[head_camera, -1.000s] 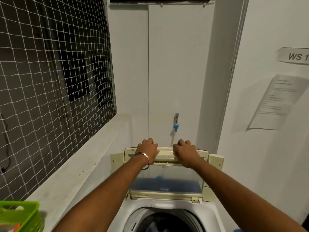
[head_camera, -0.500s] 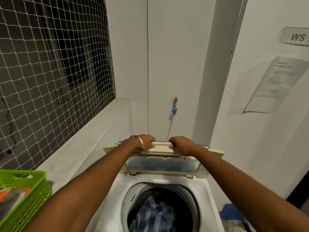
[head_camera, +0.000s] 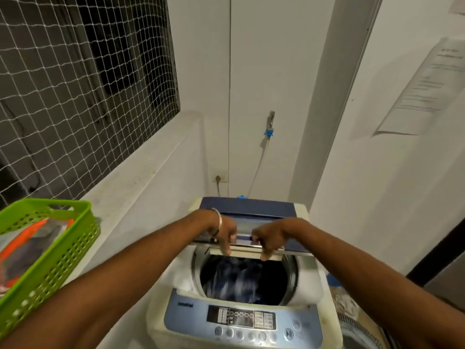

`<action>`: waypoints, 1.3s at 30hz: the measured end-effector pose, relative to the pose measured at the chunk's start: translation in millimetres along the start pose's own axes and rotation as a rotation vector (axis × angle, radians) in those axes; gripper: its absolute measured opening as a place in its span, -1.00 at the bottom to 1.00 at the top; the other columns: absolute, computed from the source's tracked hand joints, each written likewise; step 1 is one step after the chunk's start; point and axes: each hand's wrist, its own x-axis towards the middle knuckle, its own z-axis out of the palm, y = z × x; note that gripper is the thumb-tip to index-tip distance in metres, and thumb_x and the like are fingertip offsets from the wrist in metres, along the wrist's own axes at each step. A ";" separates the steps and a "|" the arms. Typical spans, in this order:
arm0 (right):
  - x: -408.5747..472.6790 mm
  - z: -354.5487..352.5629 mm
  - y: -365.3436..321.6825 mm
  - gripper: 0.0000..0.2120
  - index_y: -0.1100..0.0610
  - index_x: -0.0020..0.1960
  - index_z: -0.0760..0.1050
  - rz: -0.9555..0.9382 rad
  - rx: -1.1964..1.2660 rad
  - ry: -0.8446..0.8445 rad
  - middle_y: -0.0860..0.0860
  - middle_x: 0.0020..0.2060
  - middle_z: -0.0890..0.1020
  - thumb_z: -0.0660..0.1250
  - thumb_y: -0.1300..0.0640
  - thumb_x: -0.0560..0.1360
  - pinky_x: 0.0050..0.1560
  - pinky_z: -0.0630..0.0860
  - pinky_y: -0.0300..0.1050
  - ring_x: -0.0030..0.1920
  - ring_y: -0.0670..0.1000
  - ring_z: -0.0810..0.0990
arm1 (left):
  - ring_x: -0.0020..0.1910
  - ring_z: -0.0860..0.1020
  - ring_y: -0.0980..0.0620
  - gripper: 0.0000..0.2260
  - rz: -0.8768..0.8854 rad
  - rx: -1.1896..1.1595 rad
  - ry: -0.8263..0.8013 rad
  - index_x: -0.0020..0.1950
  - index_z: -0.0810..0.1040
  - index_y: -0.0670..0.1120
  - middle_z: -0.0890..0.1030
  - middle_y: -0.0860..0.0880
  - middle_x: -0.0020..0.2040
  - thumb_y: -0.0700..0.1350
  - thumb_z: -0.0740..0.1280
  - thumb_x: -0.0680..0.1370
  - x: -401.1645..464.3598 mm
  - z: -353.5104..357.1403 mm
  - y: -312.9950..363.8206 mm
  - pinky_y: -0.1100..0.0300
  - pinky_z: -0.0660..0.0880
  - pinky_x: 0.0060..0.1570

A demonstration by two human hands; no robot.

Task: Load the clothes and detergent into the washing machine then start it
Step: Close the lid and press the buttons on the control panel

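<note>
Fingers curl over lid (head_camera: 247,217) front edge: your left hand (head_camera: 225,231), then right hand (head_camera: 268,240), spaced apart to keep lid level. Clothes (head_camera: 236,280) sit in drum below; control panel (head_camera: 241,319) nearest you, untouched.

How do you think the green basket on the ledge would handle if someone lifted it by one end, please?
The green basket looks like thin perforated plastic, so it is probably light and may flex a little. It has cut-out handles at the rim, so grip should be easy. The packets lying loose inside would likely slide towards the lower end.
</note>
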 end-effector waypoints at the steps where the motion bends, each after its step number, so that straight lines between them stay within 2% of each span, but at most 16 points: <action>1: 5.8 15.1 -2.1 -0.47 0.15 0.33 0.36 0.007 -0.015 -0.033 0.05 0.06 0.52 0.47 0.12 0.44 0.04 0.48 -0.03 0.07 0.11 0.53 | -0.01 0.54 -0.05 -0.61 -0.001 -0.003 -0.011 0.23 0.56 -0.16 0.63 -0.11 0.13 -0.05 0.47 0.45 4.0 16.1 2.5 0.11 0.45 0.07; 3: 14.4 43.2 -5.9 -0.46 0.16 0.32 0.36 0.012 -0.043 -0.060 0.08 0.04 0.54 0.49 0.15 0.42 0.07 0.52 0.02 0.04 0.14 0.56 | 0.07 0.56 -0.11 -0.62 -0.003 0.008 -0.021 0.24 0.56 -0.13 0.62 -0.12 0.16 -0.03 0.45 0.46 7.7 45.0 6.6 0.09 0.44 0.06; 5: 19.8 67.4 -8.5 -0.43 0.16 0.33 0.33 0.024 -0.047 -0.096 0.11 0.07 0.55 0.50 0.14 0.40 0.03 0.51 0.01 -0.02 0.10 0.53 | -0.01 0.53 -0.10 -0.69 -0.024 0.032 -0.042 0.11 0.56 -0.09 0.61 -0.12 0.08 0.03 0.44 0.46 12.8 72.9 9.8 0.05 0.45 0.02; 7: 23.2 87.2 -9.6 -0.39 0.16 0.33 0.31 0.023 -0.053 -0.106 0.14 0.16 0.55 0.52 0.11 0.39 0.02 0.48 0.00 -0.02 0.08 0.49 | -0.02 0.55 -0.09 -0.59 -0.047 0.060 -0.041 0.16 0.54 -0.14 0.61 -0.12 0.11 0.07 0.46 0.43 18.0 97.3 12.7 0.01 0.51 0.05; 10: 28.5 110.6 -8.6 -0.39 0.18 0.33 0.33 0.028 -0.026 -0.111 0.16 0.23 0.53 0.52 0.10 0.39 0.14 0.51 0.04 0.09 0.11 0.51 | 0.03 0.58 -0.11 -0.52 -0.068 0.102 0.008 0.20 0.51 -0.12 0.59 -0.12 0.15 0.11 0.46 0.40 23.5 124.3 18.0 -0.01 0.55 0.06; 13: 34.1 127.8 -8.1 -0.33 0.20 0.38 0.31 0.040 0.022 -0.106 0.15 0.27 0.51 0.53 0.13 0.38 0.23 0.49 0.03 0.24 0.16 0.51 | 0.12 0.55 -0.13 -0.46 -0.093 0.106 0.038 0.25 0.48 -0.11 0.55 -0.12 0.21 0.11 0.49 0.38 29.6 140.9 23.2 -0.02 0.52 0.13; 17: 43.5 145.9 -6.8 -0.27 0.17 0.37 0.31 0.069 -0.032 -0.074 0.12 0.29 0.47 0.57 0.07 0.32 0.26 0.47 0.10 0.26 0.16 0.48 | 0.22 0.48 -0.14 -0.29 -0.121 0.202 0.037 0.30 0.46 -0.13 0.50 -0.16 0.25 0.24 0.51 0.29 42.0 157.6 28.3 -0.07 0.43 0.26; 20: 48.5 158.2 -8.6 -0.21 0.14 0.39 0.27 0.103 -0.130 -0.042 0.12 0.32 0.44 0.57 0.01 0.29 0.34 0.35 0.17 0.31 0.17 0.43 | 0.27 0.44 -0.14 -0.19 -0.141 0.231 0.035 0.32 0.46 -0.13 0.49 -0.17 0.26 0.31 0.51 0.23 50.8 166.8 29.6 -0.11 0.35 0.30; 25: 47.5 163.1 -6.9 -0.19 0.16 0.42 0.23 0.069 -0.141 0.025 0.15 0.35 0.41 0.53 -0.09 0.33 0.36 0.24 0.18 0.35 0.17 0.38 | 0.25 0.44 -0.14 -0.21 -0.150 0.246 0.098 0.30 0.46 -0.11 0.51 -0.15 0.22 0.33 0.48 0.24 58.6 176.9 27.1 -0.11 0.33 0.29; 30: 43.8 181.2 -0.3 -0.16 0.11 0.43 0.21 0.040 -0.095 0.159 0.11 0.36 0.38 0.47 -0.24 0.32 0.35 0.22 0.20 0.35 0.15 0.35 | 0.22 0.44 -0.10 -0.20 -0.186 0.084 0.246 0.26 0.42 -0.07 0.48 -0.10 0.20 0.42 0.42 0.22 52.0 189.0 24.1 -0.10 0.28 0.32; 33: 42.6 203.0 0.8 -0.09 0.08 0.47 0.17 0.061 -0.091 0.302 0.08 0.37 0.36 0.39 -0.36 0.31 0.35 0.21 0.19 0.34 0.15 0.34 | 0.26 0.40 -0.07 -0.15 -0.199 0.001 0.384 0.30 0.36 -0.05 0.45 -0.07 0.26 0.47 0.36 0.20 48.0 205.1 23.4 -0.08 0.21 0.38; 34: 41.6 210.6 -0.1 -0.07 0.07 0.50 0.14 0.067 -0.086 0.356 0.08 0.39 0.35 0.36 -0.38 0.31 0.36 0.20 0.18 0.35 0.15 0.33 | 0.32 0.36 -0.08 -0.11 -0.187 -0.032 0.435 0.37 0.31 -0.06 0.41 -0.07 0.34 0.46 0.34 0.22 47.0 213.1 23.7 -0.09 0.17 0.42; 36: 39.5 226.4 -2.2 -0.05 0.06 0.54 0.08 0.073 -0.047 0.451 0.06 0.45 0.30 0.31 -0.38 0.33 0.38 0.16 0.16 0.41 0.14 0.28 | 0.50 0.16 -0.12 0.00 -0.168 -0.081 0.498 0.53 0.10 -0.10 0.21 -0.10 0.52 0.45 0.29 0.29 45.3 232.6 26.5 -0.11 0.00 0.52; 39: 34.9 250.5 -8.5 -0.09 0.08 0.57 0.05 0.101 0.031 0.546 0.06 0.53 0.21 0.26 -0.34 0.38 0.44 0.13 0.17 0.52 0.16 0.18 | 0.57 -0.14 -0.13 -0.02 -0.211 -0.092 0.559 0.58 -0.15 -0.08 -0.11 -0.08 0.60 0.43 0.19 0.40 43.0 258.3 37.2 -0.03 -0.21 0.50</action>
